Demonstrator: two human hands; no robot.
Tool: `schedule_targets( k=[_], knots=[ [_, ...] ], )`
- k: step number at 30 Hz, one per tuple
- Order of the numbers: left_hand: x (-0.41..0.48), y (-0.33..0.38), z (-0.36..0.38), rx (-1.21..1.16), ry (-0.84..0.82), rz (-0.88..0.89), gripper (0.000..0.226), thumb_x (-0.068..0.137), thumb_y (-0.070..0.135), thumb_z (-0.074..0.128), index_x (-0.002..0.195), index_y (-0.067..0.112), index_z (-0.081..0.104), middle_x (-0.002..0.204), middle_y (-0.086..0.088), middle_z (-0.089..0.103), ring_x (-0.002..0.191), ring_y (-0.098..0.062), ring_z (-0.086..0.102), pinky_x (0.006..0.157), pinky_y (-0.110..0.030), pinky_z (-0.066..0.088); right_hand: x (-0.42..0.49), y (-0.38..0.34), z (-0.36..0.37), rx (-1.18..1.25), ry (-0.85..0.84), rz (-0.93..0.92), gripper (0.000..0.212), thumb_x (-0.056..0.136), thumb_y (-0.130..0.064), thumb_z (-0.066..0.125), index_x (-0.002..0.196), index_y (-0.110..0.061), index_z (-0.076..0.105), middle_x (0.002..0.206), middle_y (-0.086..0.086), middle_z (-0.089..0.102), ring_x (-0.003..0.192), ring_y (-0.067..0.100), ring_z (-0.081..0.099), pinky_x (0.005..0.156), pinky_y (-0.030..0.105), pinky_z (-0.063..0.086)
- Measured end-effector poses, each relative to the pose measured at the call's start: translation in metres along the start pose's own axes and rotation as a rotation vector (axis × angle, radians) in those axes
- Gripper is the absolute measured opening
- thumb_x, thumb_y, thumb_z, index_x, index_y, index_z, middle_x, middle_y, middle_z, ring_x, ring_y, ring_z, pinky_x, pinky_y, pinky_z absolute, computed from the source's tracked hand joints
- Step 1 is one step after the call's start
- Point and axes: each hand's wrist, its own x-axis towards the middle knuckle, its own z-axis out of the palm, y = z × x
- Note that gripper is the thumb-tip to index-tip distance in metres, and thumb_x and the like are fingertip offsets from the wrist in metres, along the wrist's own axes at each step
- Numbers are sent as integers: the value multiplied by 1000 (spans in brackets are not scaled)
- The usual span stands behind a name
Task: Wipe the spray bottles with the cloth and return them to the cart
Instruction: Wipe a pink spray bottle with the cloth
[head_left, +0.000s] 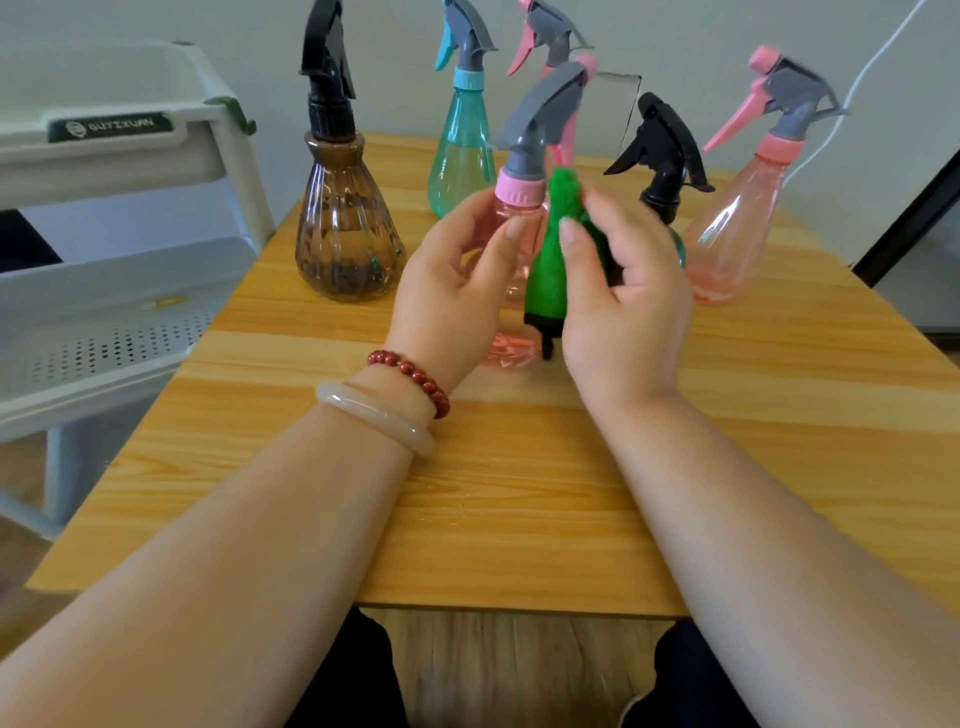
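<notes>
My left hand (457, 280) grips a pink spray bottle (519, 208) with a grey trigger head, held upright just above the wooden table (519, 493). My right hand (623, 301) holds a green cloth (550, 260) pressed against the bottle's right side. Behind stand a brown ribbed bottle (345, 234), a teal bottle (460, 156), another pink bottle (743, 223) at the right, a black trigger head (665, 150) of a bottle mostly hidden by my right hand, and a further pink trigger head (545, 36) at the back.
A white cart (119, 291) with perforated shelves stands at the table's left. A white cable (872, 67) runs down the wall at the right. A dark-framed panel (909, 218) leans at the right edge. My knees show below the table's front edge.
</notes>
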Motion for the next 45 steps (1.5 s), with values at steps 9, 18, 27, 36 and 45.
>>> schedule_targets(
  k=[9, 18, 27, 36, 45],
  knots=[
    [1, -5, -2, -13, 1, -27, 33, 97, 21, 59, 129, 19, 51, 111, 4, 66, 101, -3, 63, 87, -18, 52, -4, 3, -1, 47, -195, 183, 27, 95, -13, 59, 119, -8, 70, 117, 0, 69, 114, 9, 61, 102, 23, 45],
    [1, -6, 0, 112, -8, -10, 35, 98, 30, 57, 132, 22, 55, 114, 2, 63, 103, -4, 61, 94, -27, 51, -1, 3, -3, 130, -240, 329, 29, 99, -16, 55, 124, -13, 68, 116, -5, 69, 110, 6, 61, 97, 27, 49],
    [0, -8, -1, 100, -26, -15, 32, 95, 39, 56, 126, 36, 54, 109, -1, 67, 104, -13, 63, 94, -39, 53, -3, 1, -2, 107, -175, 244, 28, 96, -13, 58, 121, -7, 69, 116, -6, 67, 112, 7, 60, 101, 26, 46],
    [-1, -11, 2, 142, -46, 2, 45, 95, 43, 51, 136, 25, 53, 109, -5, 65, 102, -16, 63, 92, -41, 53, 1, -2, -2, 69, -181, 170, 29, 99, -10, 52, 126, -8, 64, 120, -10, 60, 116, 1, 53, 105, 19, 40],
    [0, -13, 2, 170, -59, 11, 48, 95, 45, 50, 138, 26, 51, 109, -3, 64, 105, -14, 61, 94, -39, 51, -4, -8, 0, 124, -182, 213, 37, 100, -9, 50, 136, -17, 54, 132, -13, 53, 127, -3, 46, 107, 12, 34]
  ],
)
